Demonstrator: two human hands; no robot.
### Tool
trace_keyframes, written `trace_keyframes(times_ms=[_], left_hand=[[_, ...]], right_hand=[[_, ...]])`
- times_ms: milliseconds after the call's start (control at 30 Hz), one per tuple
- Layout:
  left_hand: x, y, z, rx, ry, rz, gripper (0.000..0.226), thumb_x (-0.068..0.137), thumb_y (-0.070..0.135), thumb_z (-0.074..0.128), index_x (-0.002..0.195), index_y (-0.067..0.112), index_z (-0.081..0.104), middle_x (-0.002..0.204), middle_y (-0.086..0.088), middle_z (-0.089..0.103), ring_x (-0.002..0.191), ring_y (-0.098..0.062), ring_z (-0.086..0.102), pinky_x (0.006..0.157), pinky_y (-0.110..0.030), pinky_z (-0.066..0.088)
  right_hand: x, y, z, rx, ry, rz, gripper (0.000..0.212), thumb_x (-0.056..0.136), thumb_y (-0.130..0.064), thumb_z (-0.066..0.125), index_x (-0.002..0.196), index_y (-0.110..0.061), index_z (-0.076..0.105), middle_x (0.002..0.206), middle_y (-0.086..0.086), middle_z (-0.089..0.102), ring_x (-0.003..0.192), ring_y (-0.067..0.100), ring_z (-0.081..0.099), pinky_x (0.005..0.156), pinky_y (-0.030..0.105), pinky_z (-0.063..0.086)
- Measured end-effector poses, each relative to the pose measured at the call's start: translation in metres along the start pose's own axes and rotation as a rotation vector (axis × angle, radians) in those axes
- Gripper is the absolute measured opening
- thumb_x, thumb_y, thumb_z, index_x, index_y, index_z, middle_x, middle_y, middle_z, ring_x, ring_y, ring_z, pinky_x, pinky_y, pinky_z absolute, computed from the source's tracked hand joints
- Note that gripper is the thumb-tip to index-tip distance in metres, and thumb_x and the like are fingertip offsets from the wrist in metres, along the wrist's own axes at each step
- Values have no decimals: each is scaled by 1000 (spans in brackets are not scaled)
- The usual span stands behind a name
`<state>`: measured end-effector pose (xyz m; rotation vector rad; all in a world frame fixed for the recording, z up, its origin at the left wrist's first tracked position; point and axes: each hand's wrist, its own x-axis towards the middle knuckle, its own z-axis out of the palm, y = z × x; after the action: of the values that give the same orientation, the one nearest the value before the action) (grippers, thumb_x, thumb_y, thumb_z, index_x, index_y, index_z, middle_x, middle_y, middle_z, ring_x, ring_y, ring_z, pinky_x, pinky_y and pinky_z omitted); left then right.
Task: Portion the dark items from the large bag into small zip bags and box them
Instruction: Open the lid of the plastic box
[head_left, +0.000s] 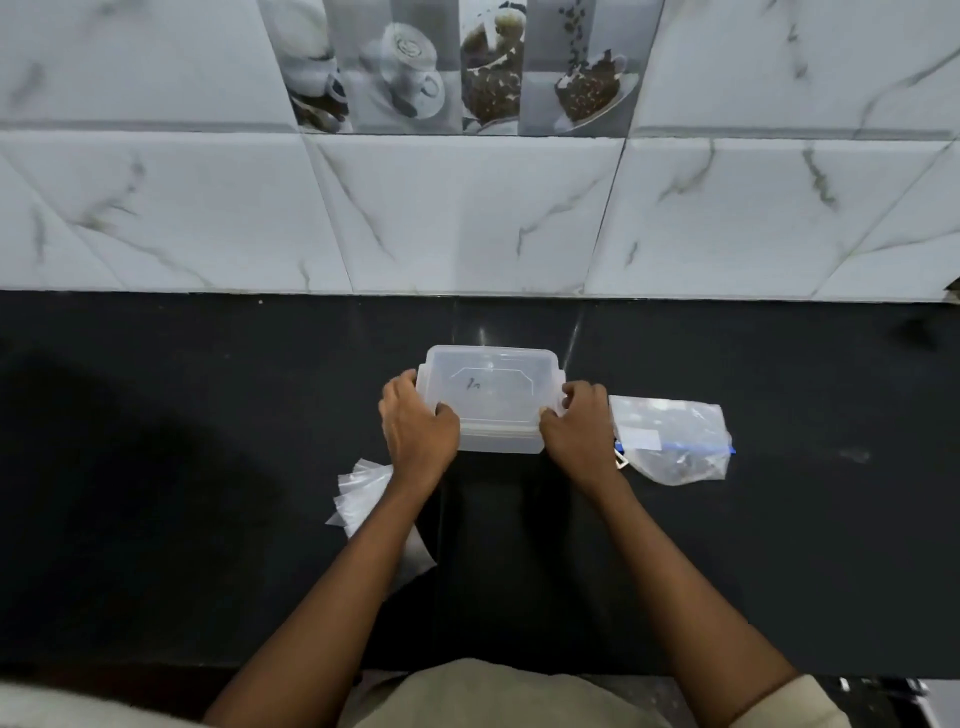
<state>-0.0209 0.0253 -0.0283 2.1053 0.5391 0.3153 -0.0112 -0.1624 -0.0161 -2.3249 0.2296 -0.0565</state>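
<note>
A person stands at a black tabletop (208, 467) against a marble-tiled wall, both hands on a clear plastic box (491, 400) with its lid on, set centrally and well back from the near edge. The left hand (415, 426) clasps the box's left end, thumb on the lid and the other fingers wrapped round the side; the right hand (576, 421) does the same at the right end, its fingers (556, 413) curled at what looks like a side latch. The box appears nearly empty. The step seems to be opening the lid: release both end clips evenly and keep the base flat so it does not skid. Just right of the box, near the right hand, lies the large bag (670, 441) with a blue zip strip and dark items inside. A loose stack of small zip bags (363, 493) lies left of the box, partly under the left forearm. There is open room on both sides and behind the box up to the wall.
</note>
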Motion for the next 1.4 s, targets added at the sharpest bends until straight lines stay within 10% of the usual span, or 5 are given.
trace_keyframes(times_ms=[400,867,1033,1167,1400], left_hand=[[32,-41,-11,-306,-264,-311,22,100,15,46,95,9,67,88,-5,67,80,-19,65,59,-27,50],[55,-38,-10,-700,-475,-581,22,106,27,44,113,17,63,115,-15,71,98,-33,70,91,-59,57],[57,-39,-9,-814,-412,-723,22,104,27,50,112,19,69,99,-10,75,84,-31,72,59,-42,61],[57,-38,-2,-830,-375,-867,17,96,14,56,89,18,72,85,-10,72,76,-32,69,88,-61,56],[61,-22,-1,-751,-347,-874,10,83,5,66,87,13,69,87,-12,70,74,-32,67,74,-57,61]], right_hand=[[-4,-19,7,-469,43,35,55,79,-40,67,118,-5,51,120,13,50,112,32,49,93,42,47],[39,-6,31,-282,91,-126,40,104,-30,49,136,-6,54,129,17,57,120,31,49,99,42,45],[41,0,33,-292,139,-141,38,104,-28,50,135,-8,56,126,15,59,115,29,48,96,41,44],[34,3,35,-273,218,-199,37,103,-26,54,135,-9,58,123,12,61,111,28,50,91,41,47],[35,8,33,-199,278,-239,33,98,-15,61,130,-6,61,119,13,62,109,29,51,88,43,50]])
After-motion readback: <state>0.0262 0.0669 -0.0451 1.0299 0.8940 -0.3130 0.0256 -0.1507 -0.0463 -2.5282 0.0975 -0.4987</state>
